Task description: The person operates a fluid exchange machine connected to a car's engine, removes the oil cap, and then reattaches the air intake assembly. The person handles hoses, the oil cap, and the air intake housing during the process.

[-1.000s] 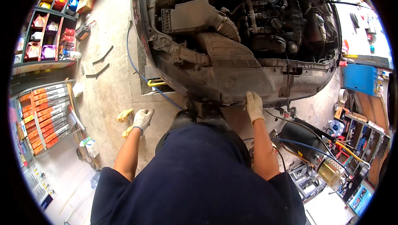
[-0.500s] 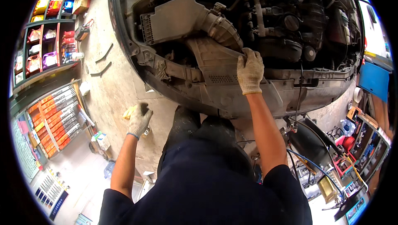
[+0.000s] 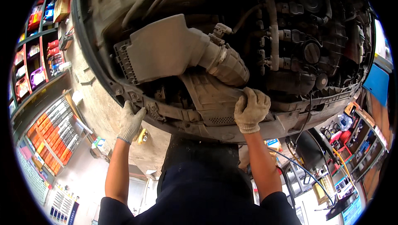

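My left hand [image 3: 132, 121], in a knitted off-white glove, is at the front left edge of the car's engine bay, beside a metal bracket [image 3: 154, 111]. Its thumb and fingers are apart, and I see nothing held in it. My right hand [image 3: 251, 111], gloved the same way, has its fingers curled over the edge of the dusty plastic intake duct [image 3: 211, 94]; the fingertips are partly hidden. Above the duct sit the flat air filter box [image 3: 161, 51] and the ribbed intake hose [image 3: 228, 65].
The dark engine [image 3: 298, 47] fills the right of the bay. A yellow object [image 3: 142, 136] shows below my left hand. Shelves with bottles [image 3: 37, 76] and orange boxes [image 3: 47, 140] line the left. A blue hose [image 3: 298, 167] and a tool rack [image 3: 365, 138] stand right.
My left hand has moved forward to the car's front edge. My right hand stays on the duct. The view has shifted, and the engine bay appears closer.
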Demonstrator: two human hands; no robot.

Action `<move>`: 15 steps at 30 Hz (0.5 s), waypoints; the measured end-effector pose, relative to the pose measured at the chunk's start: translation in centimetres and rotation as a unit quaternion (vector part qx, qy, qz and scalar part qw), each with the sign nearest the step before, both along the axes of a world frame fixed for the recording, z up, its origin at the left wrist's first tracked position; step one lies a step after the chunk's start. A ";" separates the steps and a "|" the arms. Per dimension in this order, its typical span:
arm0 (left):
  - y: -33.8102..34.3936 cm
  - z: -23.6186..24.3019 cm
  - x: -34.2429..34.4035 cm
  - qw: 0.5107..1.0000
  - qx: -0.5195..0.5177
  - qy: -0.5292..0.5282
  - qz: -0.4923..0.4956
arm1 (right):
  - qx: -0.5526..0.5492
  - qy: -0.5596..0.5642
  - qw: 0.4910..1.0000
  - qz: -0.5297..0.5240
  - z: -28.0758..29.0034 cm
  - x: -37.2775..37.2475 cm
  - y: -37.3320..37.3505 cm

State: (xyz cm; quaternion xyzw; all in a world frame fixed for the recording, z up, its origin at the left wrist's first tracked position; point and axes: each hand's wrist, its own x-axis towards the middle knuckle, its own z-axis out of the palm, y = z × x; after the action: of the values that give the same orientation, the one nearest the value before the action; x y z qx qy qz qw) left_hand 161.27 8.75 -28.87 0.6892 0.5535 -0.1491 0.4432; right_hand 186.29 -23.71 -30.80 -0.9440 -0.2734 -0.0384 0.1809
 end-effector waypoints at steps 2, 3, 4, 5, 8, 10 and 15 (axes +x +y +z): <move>0.4 0.1 -0.8 1.000 -0.011 0.010 0.012 | 0.001 0.014 1.000 0.005 0.0 0.1 0.4; 0.4 0.2 -1.1 1.000 -0.015 0.013 0.019 | 0.001 0.020 1.000 0.009 0.0 0.1 0.4; 0.3 0.6 -0.6 1.000 -0.016 0.009 0.011 | -0.001 0.025 1.000 0.010 0.1 0.1 0.4; 0.3 0.3 -0.5 1.000 -0.008 0.006 0.006 | -0.001 0.027 1.000 0.010 -0.1 0.2 0.4; 0.3 0.7 0.8 0.999 -0.001 0.025 -0.020 | -0.010 0.037 0.999 0.012 -0.2 0.4 0.2; 0.5 0.8 1.0 0.998 0.007 0.041 -0.050 | -0.005 0.037 0.999 0.012 -0.4 0.5 0.2; 0.6 1.4 1.6 0.997 0.007 0.064 -0.050 | -0.004 0.057 0.998 0.026 0.0 0.9 0.3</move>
State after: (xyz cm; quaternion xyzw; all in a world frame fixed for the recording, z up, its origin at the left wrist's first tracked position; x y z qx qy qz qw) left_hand 162.87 9.30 -27.51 0.7082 0.5464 -0.2109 0.3943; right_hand 187.21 -23.42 -30.77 -0.9381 -0.2870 0.0209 0.1929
